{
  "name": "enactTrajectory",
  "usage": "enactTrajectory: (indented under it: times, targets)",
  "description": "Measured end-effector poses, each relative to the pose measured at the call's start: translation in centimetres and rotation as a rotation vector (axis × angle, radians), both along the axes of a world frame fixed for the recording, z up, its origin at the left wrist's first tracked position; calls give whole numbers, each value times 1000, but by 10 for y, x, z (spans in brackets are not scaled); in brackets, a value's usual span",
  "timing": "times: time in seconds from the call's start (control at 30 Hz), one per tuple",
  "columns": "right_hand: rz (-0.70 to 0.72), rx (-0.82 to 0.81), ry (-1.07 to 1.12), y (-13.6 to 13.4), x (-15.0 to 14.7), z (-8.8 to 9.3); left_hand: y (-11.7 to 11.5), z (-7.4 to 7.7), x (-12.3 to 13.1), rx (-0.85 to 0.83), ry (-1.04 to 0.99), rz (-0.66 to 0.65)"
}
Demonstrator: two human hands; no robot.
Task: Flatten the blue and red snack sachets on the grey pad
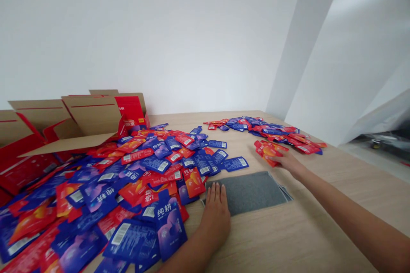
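Note:
My left hand point(217, 211) lies flat on the left end of a grey folded cloth point(253, 192), fingers stretched out and together. Past the cloth's far right corner, my right hand point(286, 163) grips an orange-red pouch point(268, 151) by its near edge, with the thumb hidden from sight. To the left spreads a large heap of blue and red pouches, among them a blue pouch point(169, 226) and an orange pouch point(193, 181) close to my left hand. Farther back on the right is a smaller pile of similar pouches point(272, 130).
Open red cardboard boxes point(92, 115) with brown insides stand at the left behind the large heap. A white wall point(205, 42) rises behind the wooden table point(262, 239). Another wall with a grey pillar point(304, 42) borders the right side.

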State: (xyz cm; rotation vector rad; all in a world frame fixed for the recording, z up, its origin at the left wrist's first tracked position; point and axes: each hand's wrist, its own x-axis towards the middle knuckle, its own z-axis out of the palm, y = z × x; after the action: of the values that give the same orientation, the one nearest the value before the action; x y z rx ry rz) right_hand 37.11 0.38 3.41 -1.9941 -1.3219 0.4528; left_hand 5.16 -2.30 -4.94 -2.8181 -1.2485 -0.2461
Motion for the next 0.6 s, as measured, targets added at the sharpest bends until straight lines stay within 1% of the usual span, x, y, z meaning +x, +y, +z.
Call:
enactTrajectory:
  times: [0.07, 0.1, 0.13, 0.17, 0.2, 0.3, 0.33, 0.37, 0.43, 0.5, 0.6]
  targets:
    - [80, 14, 121, -14, -31, -6, -1, 3, 0, -2, -8, 7]
    - [156, 35, 258, -22, -47, -11, -2, 4, 0, -6, -16, 8]
    - [231, 28, 336, -31, -63, -16, -2, 6, -1, -14, -20, 9]
    - [305, -7, 320, -39, -79, -21, -3, 7, -1, -24, -21, 8]
    - [362, -30, 200, -47, -92, -26, -3, 9, -1, -36, -19, 3]
    - [371, 71, -332, -63, -125, -34, -4, 14, -1, -53, -9, -9]
    - [371, 103, -461, -65, -132, -36, -4, 14, -1, -52, -10, -10]
    - [386, 109, -544, -66, -139, -38, -4, 15, -1, -49, -11, -10]
    - [450, 57, -619, -63, -148, -42, -4, 14, 0, -46, -6, -3]
    - [495, -1, -661, -59, -149, -49, -3, 12, 0, -43, 0, 0]
    - [481, -18, -709, -55, -134, -60, -3, 8, 0, -23, -12, -6]
